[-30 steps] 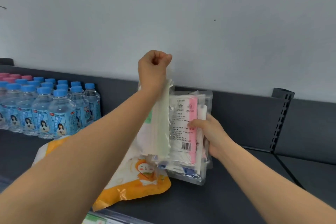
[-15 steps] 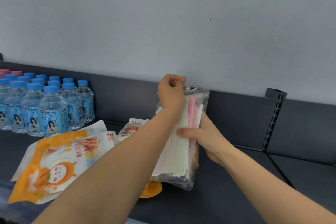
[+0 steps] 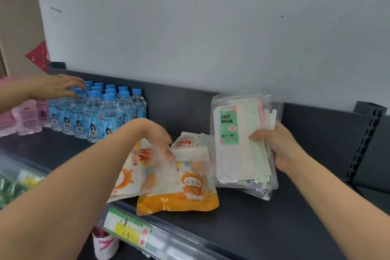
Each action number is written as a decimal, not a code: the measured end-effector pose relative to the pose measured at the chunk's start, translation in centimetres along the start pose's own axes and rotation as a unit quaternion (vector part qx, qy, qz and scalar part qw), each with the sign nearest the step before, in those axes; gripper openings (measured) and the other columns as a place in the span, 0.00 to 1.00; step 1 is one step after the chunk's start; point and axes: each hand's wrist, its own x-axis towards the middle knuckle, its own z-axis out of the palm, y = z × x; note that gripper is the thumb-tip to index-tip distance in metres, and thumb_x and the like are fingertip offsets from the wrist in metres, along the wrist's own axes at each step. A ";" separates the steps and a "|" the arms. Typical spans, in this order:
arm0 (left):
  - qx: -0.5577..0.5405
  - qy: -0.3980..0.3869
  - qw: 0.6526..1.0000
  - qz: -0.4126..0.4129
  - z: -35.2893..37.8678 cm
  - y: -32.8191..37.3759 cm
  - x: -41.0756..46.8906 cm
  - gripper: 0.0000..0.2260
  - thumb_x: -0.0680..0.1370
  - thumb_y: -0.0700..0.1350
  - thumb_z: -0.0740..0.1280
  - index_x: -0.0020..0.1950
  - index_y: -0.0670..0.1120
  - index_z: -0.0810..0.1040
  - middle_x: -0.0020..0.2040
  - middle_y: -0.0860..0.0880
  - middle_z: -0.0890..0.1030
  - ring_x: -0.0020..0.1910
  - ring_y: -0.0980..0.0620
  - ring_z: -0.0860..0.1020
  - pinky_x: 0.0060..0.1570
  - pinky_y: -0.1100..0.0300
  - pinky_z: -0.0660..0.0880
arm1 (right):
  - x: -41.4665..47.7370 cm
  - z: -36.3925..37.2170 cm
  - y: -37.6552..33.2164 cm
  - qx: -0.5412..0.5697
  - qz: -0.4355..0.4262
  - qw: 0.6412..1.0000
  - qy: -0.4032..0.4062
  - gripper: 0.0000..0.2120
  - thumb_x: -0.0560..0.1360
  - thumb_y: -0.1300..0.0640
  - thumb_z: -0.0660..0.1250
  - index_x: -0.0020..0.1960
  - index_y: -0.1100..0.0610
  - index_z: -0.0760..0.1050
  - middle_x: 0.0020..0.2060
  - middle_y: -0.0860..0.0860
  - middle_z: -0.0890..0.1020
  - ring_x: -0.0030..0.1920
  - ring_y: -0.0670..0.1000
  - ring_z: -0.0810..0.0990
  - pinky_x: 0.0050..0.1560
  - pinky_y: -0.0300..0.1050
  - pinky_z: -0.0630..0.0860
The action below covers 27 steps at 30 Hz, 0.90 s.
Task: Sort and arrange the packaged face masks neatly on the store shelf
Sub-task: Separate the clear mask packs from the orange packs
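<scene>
Left hand [image 3: 157, 136] now over three orange packs [image 3: 177, 198]

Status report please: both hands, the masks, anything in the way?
Right hand grips clear mask pack upright. Left hand over orange mask packs, blurred, grip unclear. Another person's hand on water bottles.

hands [image 3: 280, 148] 3 | clear mask pack [image 3: 238, 154] 1 | orange mask packs [image 3: 181, 198] 3 | blue-capped bottles [image 3: 109, 116] about 12, some hidden
</scene>
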 end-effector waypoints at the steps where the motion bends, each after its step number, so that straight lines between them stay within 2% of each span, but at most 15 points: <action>1: -0.022 -0.040 0.998 -0.030 0.7 -1.4 0.1 0.38 0.75 0.56 0.70 0.79 0.50 0.56 0.79 0.48 0.57 0.77 0.43 0.57 0.73 0.48 0.59 | 0.0 -0.1 -0.1 0.003 0.000 1.000 0.004 0.26 0.69 0.76 0.66 0.64 0.58 0.74 0.53 0.58 0.84 0.51 0.61 0.84 0.52 0.62 0.80; 2: -0.056 -0.060 0.995 -0.050 1.4 -2.5 0.3 0.43 0.72 0.55 0.73 0.80 0.53 0.52 0.80 0.49 0.53 0.78 0.43 0.54 0.74 0.45 0.58 | 0.0 -0.1 -0.2 0.007 0.001 1.000 0.008 0.26 0.69 0.76 0.66 0.64 0.58 0.75 0.53 0.58 0.84 0.51 0.61 0.84 0.52 0.62 0.80; 4: -0.052 -0.039 0.996 -0.057 2.4 -3.4 0.7 0.49 0.68 0.55 0.77 0.79 0.57 0.48 0.80 0.49 0.50 0.78 0.42 0.52 0.74 0.42 0.57 | 0.0 -0.1 -0.2 0.012 0.001 1.000 0.013 0.26 0.69 0.76 0.66 0.63 0.58 0.75 0.52 0.58 0.85 0.51 0.61 0.84 0.51 0.61 0.81; 6: -0.019 -0.012 0.999 -0.042 2.7 -3.1 1.0 0.48 0.68 0.55 0.77 0.79 0.58 0.50 0.80 0.50 0.52 0.78 0.42 0.53 0.74 0.42 0.57 | -0.2 0.0 -0.2 0.005 -0.003 1.000 0.016 0.26 0.69 0.76 0.66 0.63 0.58 0.75 0.52 0.58 0.85 0.51 0.61 0.84 0.49 0.59 0.81; 9: -0.026 0.013 0.999 -0.018 3.2 -2.2 1.5 0.47 0.66 0.55 0.78 0.78 0.58 0.53 0.78 0.50 0.57 0.76 0.42 0.59 0.71 0.44 0.64 | -0.5 -0.3 -0.2 0.001 -0.010 1.000 0.019 0.26 0.69 0.76 0.66 0.64 0.58 0.74 0.53 0.58 0.84 0.51 0.60 0.84 0.48 0.57 0.82; 11: -0.018 0.058 0.998 -0.023 3.7 -1.6 1.9 0.48 0.64 0.58 0.79 0.77 0.54 0.56 0.76 0.49 0.60 0.73 0.43 0.63 0.68 0.46 0.68 | -0.8 -0.6 -0.3 0.003 -0.011 1.000 0.023 0.26 0.69 0.76 0.66 0.64 0.58 0.74 0.53 0.57 0.84 0.51 0.60 0.84 0.46 0.56 0.82; 13: -0.038 0.135 0.990 -0.023 4.1 -0.9 2.5 0.42 0.64 0.57 0.79 0.73 0.50 0.64 0.70 0.48 0.67 0.66 0.45 0.69 0.63 0.50 0.71 | -1.0 -1.1 -0.3 0.001 -0.015 0.999 0.030 0.27 0.69 0.75 0.66 0.64 0.57 0.74 0.54 0.57 0.84 0.51 0.60 0.84 0.47 0.56 0.82; 16: -0.090 0.253 0.963 0.003 4.3 0.5 3.3 0.24 0.67 0.52 0.78 0.58 0.47 0.73 0.58 0.47 0.76 0.50 0.49 0.73 0.46 0.57 0.72 | -1.3 -1.9 -0.6 -0.003 -0.026 0.999 0.044 0.27 0.69 0.75 0.67 0.65 0.56 0.73 0.54 0.57 0.84 0.52 0.60 0.84 0.50 0.60 0.81; 18: -0.132 0.319 0.938 -0.007 4.6 1.6 4.1 0.16 0.70 0.50 0.76 0.50 0.44 0.75 0.51 0.46 0.78 0.46 0.49 0.74 0.40 0.58 0.69 | -1.5 -2.4 -0.8 -0.011 -0.037 0.998 0.056 0.27 0.69 0.74 0.67 0.65 0.56 0.73 0.54 0.56 0.84 0.51 0.59 0.84 0.51 0.60 0.81; 20: -0.192 0.364 0.911 -0.023 4.7 2.6 4.8 0.14 0.72 0.50 0.74 0.49 0.43 0.76 0.50 0.45 0.79 0.44 0.49 0.74 0.36 0.58 0.68 | -1.9 -2.8 -1.1 -0.021 -0.048 0.997 0.062 0.26 0.70 0.74 0.67 0.64 0.55 0.73 0.53 0.55 0.84 0.51 0.59 0.84 0.50 0.59 0.81; 22: -0.238 0.389 0.889 -0.035 4.5 3.3 5.4 0.14 0.75 0.50 0.72 0.53 0.43 0.75 0.56 0.43 0.76 0.47 0.47 0.75 0.40 0.58 0.71 | -2.2 -3.3 -1.6 -0.026 -0.067 0.996 0.061 0.26 0.70 0.74 0.67 0.64 0.55 0.73 0.53 0.56 0.84 0.51 0.59 0.84 0.49 0.58 0.81; 23: -0.229 0.397 0.888 -0.039 4.3 3.6 5.7 0.15 0.75 0.50 0.71 0.57 0.44 0.74 0.60 0.43 0.74 0.53 0.46 0.74 0.49 0.55 0.73 | -2.3 -3.6 -1.8 -0.025 -0.079 0.995 0.059 0.27 0.69 0.75 0.67 0.64 0.56 0.73 0.53 0.56 0.84 0.51 0.59 0.84 0.49 0.58 0.82; 25: -0.182 0.447 0.875 -0.027 3.8 4.6 5.6 0.21 0.76 0.54 0.69 0.65 0.48 0.72 0.66 0.45 0.69 0.65 0.44 0.69 0.67 0.43 0.64 | -2.5 -4.1 -2.3 -0.012 -0.098 0.994 0.053 0.26 0.69 0.76 0.67 0.63 0.56 0.74 0.52 0.56 0.84 0.50 0.59 0.85 0.48 0.58 0.82; 26: -0.186 0.480 0.857 0.015 3.5 5.4 5.2 0.23 0.76 0.57 0.68 0.68 0.49 0.71 0.67 0.46 0.69 0.68 0.45 0.67 0.70 0.41 0.61 | -2.5 -4.4 -2.4 0.000 -0.102 0.993 0.051 0.26 0.69 0.77 0.66 0.63 0.57 0.74 0.52 0.57 0.84 0.50 0.59 0.84 0.48 0.58 0.82; 27: -0.231 0.484 0.840 0.080 3.2 6.4 4.6 0.26 0.76 0.59 0.67 0.69 0.50 0.70 0.67 0.47 0.70 0.69 0.46 0.67 0.71 0.43 0.62 | -2.5 -4.6 -2.5 0.014 -0.102 0.993 0.051 0.27 0.68 0.77 0.66 0.63 0.57 0.74 0.53 0.57 0.84 0.51 0.59 0.84 0.50 0.59 0.81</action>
